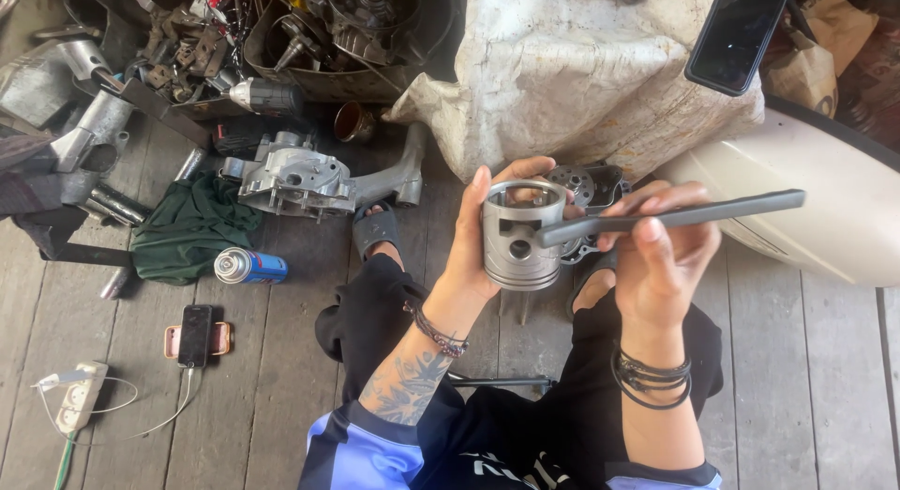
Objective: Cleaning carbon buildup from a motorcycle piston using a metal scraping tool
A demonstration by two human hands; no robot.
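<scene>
My left hand grips a silver metal piston, held upright in front of me with its open top up. My right hand holds a long flat dark grey file that lies level, its left tip resting against the piston's side near the pin hole. Both wrists wear dark bracelets. My knees in black trousers are below the hands.
A silver engine casing, a green cloth and a blue spray can lie on the plank floor at left. A phone on charge and a power strip sit lower left. A white sack and scrap parts are behind.
</scene>
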